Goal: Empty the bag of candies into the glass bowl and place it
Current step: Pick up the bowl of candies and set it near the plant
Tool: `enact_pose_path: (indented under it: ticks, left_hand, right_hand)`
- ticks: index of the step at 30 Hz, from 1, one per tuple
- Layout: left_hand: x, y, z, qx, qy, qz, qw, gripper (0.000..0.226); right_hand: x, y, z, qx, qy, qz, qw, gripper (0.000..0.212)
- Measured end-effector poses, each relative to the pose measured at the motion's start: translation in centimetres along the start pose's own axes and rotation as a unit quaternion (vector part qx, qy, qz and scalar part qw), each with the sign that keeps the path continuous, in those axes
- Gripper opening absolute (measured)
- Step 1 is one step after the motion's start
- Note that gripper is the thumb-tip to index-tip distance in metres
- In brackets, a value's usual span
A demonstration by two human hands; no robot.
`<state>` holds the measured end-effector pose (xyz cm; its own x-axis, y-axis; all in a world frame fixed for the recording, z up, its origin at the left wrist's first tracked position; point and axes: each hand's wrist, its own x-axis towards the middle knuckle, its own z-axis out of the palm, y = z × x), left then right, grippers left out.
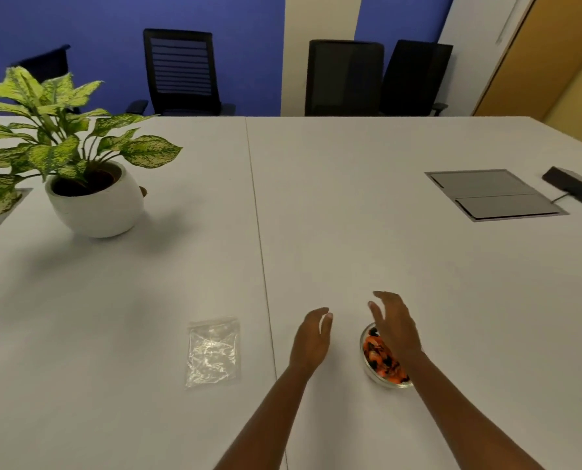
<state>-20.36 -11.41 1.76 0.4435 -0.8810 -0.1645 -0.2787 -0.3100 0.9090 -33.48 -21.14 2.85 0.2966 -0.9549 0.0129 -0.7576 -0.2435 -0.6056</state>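
Note:
A clear plastic bag [213, 351] lies flat and empty on the white table [350, 232], left of my hands. A small glass bowl [374, 371] holds orange and black candies [378, 351] at the front right. My right hand [396, 325] hovers over the bowl with fingers spread, covering its right side and holding nothing. My left hand [311, 337] floats just left of the bowl, fingers loosely curled and apart, empty.
A potted plant in a white pot [94, 205] stands at the left. A grey cable hatch [495, 195] is set into the table at the right, with a black device [574, 188] beyond it. Black office chairs [181, 72] line the far edge.

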Motion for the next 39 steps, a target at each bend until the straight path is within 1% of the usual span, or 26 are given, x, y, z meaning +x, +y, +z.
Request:
enact_pose_path:
  ticks: [5, 7, 9, 11, 14, 16, 17, 20, 25, 31, 34, 39]
  left_hand:
    - [-0.2, 1.6, 4.3, -0.065, -0.054, -0.060, 0.995, 0.042]
    - [-0.1, 2.0, 5.6, -0.083, -0.065, -0.085, 0.991, 0.039]
    - [0.1, 1.8, 6.4, -0.107, -0.069, -0.112, 0.986, 0.030]
    - [0.1, 1.7, 7.1, -0.139, -0.066, -0.136, 0.979, 0.029]
    - [0.0, 1.2, 8.0, -0.172, -0.084, -0.156, 0.969, 0.039]
    - [-0.4, 1.2, 8.6, -0.203, -0.095, -0.167, 0.960, 0.043]
    - [-0.5, 1.1, 8.7, -0.224, -0.096, -0.171, 0.955, 0.042]
    - [-0.6, 1.1, 9.0, -0.259, -0.098, -0.175, 0.945, 0.042]
    - [-0.7, 1.5, 8.8, -0.271, -0.085, -0.183, 0.941, 0.043]
    - [-0.3, 1.4, 6.5, -0.271, -0.042, -0.154, 0.949, 0.042]
    - [0.5, 1.6, 4.0, -0.279, -0.003, -0.118, 0.953, 0.041]
    - [2.1, 2.8, -0.5, -0.291, 0.072, -0.055, 0.952, 0.038]
  right_hand:
    - [-1.0, 4.4, -2.4, 0.082, 0.054, 0.104, 0.990, 0.034]
    - [-1.6, 5.7, -2.6, 0.124, 0.063, 0.149, 0.979, 0.035]
    - [-2.3, 6.7, -2.4, 0.165, 0.055, 0.193, 0.966, 0.037]
    - [-3.1, 7.5, -1.9, 0.228, 0.043, 0.237, 0.943, 0.037]
    - [-4.1, 7.7, -1.2, 0.342, 0.035, 0.280, 0.897, 0.038]
    - [-4.5, 7.7, -0.9, 0.404, 0.038, 0.286, 0.868, 0.042]
    - [-4.6, 7.7, -0.7, 0.423, 0.035, 0.283, 0.860, 0.044]
    - [-4.9, 7.6, 0.0, 0.447, 0.018, 0.267, 0.854, 0.049]
    - [-4.3, 6.8, 0.8, 0.502, 0.038, 0.276, 0.819, 0.043]
    - [-2.5, 4.3, 1.4, 0.514, 0.013, 0.265, 0.815, 0.040]
    - [-1.1, 1.6, 1.9, 0.522, -0.008, 0.245, 0.817, 0.039]
    - [1.0, -3.5, 3.0, 0.547, -0.047, 0.229, 0.804, 0.040]
